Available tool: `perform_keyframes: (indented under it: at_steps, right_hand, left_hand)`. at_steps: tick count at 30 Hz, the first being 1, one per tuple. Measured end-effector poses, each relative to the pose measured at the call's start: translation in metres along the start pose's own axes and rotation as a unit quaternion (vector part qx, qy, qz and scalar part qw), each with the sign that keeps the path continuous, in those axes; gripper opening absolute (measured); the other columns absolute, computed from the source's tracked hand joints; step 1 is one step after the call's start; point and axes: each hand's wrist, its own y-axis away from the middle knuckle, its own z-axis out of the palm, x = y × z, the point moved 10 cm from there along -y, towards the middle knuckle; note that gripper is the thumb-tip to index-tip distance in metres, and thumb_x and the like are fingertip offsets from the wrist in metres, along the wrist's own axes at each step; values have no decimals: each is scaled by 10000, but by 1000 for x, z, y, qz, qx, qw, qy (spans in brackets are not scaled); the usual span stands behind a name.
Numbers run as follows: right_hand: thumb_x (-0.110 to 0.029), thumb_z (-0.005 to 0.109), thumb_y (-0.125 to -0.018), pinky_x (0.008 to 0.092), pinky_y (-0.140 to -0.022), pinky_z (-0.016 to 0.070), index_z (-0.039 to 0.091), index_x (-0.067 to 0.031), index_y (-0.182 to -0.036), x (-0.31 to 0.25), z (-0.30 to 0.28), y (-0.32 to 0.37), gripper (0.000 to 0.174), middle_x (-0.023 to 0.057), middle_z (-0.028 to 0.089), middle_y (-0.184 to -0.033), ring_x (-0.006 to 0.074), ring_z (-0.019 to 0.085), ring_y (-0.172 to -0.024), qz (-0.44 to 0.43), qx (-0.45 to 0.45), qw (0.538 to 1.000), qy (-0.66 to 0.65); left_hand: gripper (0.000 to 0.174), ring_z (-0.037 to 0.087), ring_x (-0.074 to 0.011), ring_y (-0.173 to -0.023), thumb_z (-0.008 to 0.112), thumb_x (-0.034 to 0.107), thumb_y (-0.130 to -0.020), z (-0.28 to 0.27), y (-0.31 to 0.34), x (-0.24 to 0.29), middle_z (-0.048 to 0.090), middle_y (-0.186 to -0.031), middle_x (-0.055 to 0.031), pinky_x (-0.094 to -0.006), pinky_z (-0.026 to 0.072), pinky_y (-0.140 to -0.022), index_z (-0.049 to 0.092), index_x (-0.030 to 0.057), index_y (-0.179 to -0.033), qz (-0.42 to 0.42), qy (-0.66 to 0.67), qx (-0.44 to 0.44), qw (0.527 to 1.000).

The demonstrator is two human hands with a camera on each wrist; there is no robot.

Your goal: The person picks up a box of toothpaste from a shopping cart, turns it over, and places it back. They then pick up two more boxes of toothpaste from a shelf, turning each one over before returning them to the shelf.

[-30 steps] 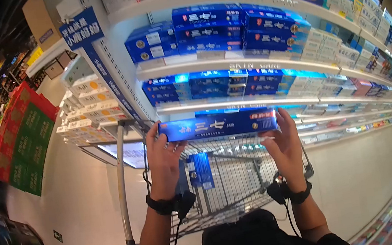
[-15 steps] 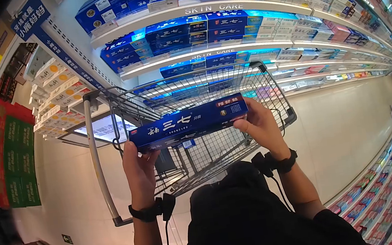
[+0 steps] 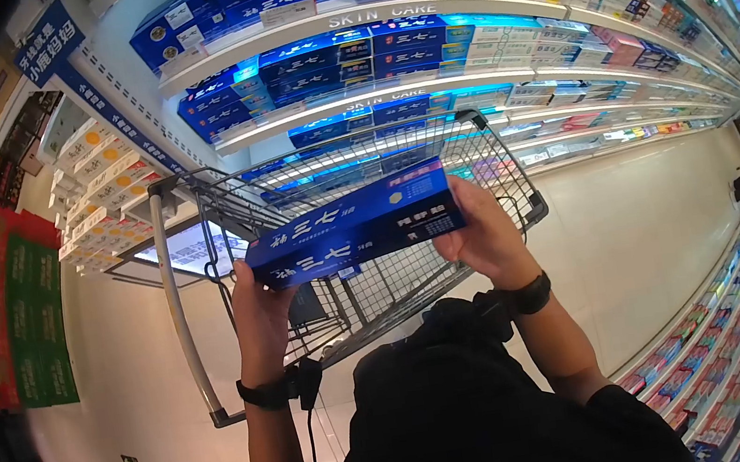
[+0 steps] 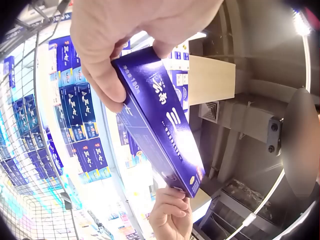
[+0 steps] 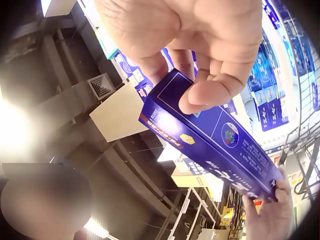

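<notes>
A long dark blue toothpaste box (image 3: 350,226) with white lettering is held in front of the body, above a wire shopping cart, its right end higher in the head view. The left hand (image 3: 259,317) grips its left end; in the left wrist view, thumb and fingers of the left hand (image 4: 135,30) pinch that end of the box (image 4: 165,120). At the other end, the right hand (image 3: 489,238) holds the box. The right wrist view has the right hand (image 5: 190,45) with its thumb on the box (image 5: 210,140) and fingers behind.
The wire cart (image 3: 396,284) stands beneath the box, its grey handle (image 3: 174,306) at the left. Shelves (image 3: 378,17) of blue and white boxes run across the back and right. White boxes (image 3: 99,189) and a red and green display (image 3: 32,316) are at the left.
The box has come down and nearer the body with both hands, and its right end has tilted up. Two lettered sides now show. The view has shifted, revealing more of the cart.
</notes>
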Motion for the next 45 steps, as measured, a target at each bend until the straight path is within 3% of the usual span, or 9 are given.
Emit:
perform_keyframes:
  at_steps: [15, 18, 21, 24, 27, 33, 38, 42, 45]
  right_hand:
    - [-332, 495, -978, 260, -517, 473, 449, 94, -1281, 21, 39, -5, 524, 112, 607, -859, 155, 575, -599, 99, -37, 993, -48]
    - [-335, 487, -978, 262, -518, 467, 437, 100, -1287, 20, 38, -5, 535, 119, 606, -869, 158, 573, -606, 97, -41, 993, -49]
    - [-337, 470, -980, 262, -515, 464, 422, 95, -1304, 20, 41, -4, 542, 121, 609, -865, 163, 578, -608, 99, -70, 991, -56]
    - [-333, 451, -985, 262, -509, 459, 433, 89, -1288, 21, 36, -2, 519, 127, 615, -871, 166, 580, -601, 106, -77, 989, -66]
    - [-323, 487, -966, 274, -490, 498, 439, 72, -1264, 25, 23, -1, 497, 161, 637, -850, 201, 612, -570, 111, -53, 989, -82]
    - [-394, 445, -990, 257, -520, 498, 470, 63, -1261, 19, -19, -2, 533, 115, 629, -849, 166, 614, -651, 109, 31, 990, 88]
    - [-585, 448, -926, 259, -559, 501, 436, 47, -1302, 7, -35, -3, 736, 114, 611, -964, 163, 616, -749, 86, 74, 978, 176]
    - [-526, 524, -920, 250, -586, 486, 413, 5, -1330, 4, -42, -1, 680, 91, 589, -967, 152, 605, -774, 104, 77, 965, 228]
    - [-444, 574, -916, 256, -597, 487, 409, -24, -1342, 0, -39, 3, 620, 89, 583, -1001, 146, 600, -801, 115, 86, 956, 255]
  left_hand:
    - [454, 608, -172, -1040, 395, 414, -1004, -36, 10, -40, 600, -1162, -88, -287, 557, -838, 501, 33, -1226, -55, 123, 40, 990]
    - [511, 506, -277, -1210, 331, 399, -1018, -41, 9, -44, 512, -1309, -157, -441, 429, -1019, 426, 2, -1325, -53, 124, 24, 991]
    - [517, 497, -275, -1219, 330, 407, -1016, -38, 10, -38, 507, -1314, -158, -445, 406, -1034, 428, 3, -1323, -36, 111, 25, 993]
    - [431, 594, -147, -1035, 392, 378, -1011, -30, 12, -28, 584, -1165, -70, -261, 539, -822, 473, 46, -1274, -21, 102, 38, 994]
    - [434, 588, -143, -1029, 402, 381, -1006, -27, 12, -20, 580, -1155, -66, -275, 529, -849, 467, 44, -1270, -13, 79, 21, 997]
    - [447, 594, -141, -1004, 445, 403, -984, -28, 9, -5, 573, -1138, -68, -271, 546, -815, 461, 47, -1253, 26, -35, 26, 999]
    - [347, 578, -175, -1082, 492, 231, -979, -11, 17, 11, 549, -1207, -101, -325, 560, -853, 443, 26, -1255, 31, -49, 11, 998]
    - [392, 555, -214, -1144, 546, 189, -945, 0, 18, 16, 421, -1383, -161, -365, 558, -875, 426, 36, -1285, 32, -73, -13, 997]
    - [390, 539, -216, -1170, 548, 201, -945, 9, 20, 22, 419, -1387, -162, -355, 542, -902, 438, 37, -1282, 67, -87, -34, 993]
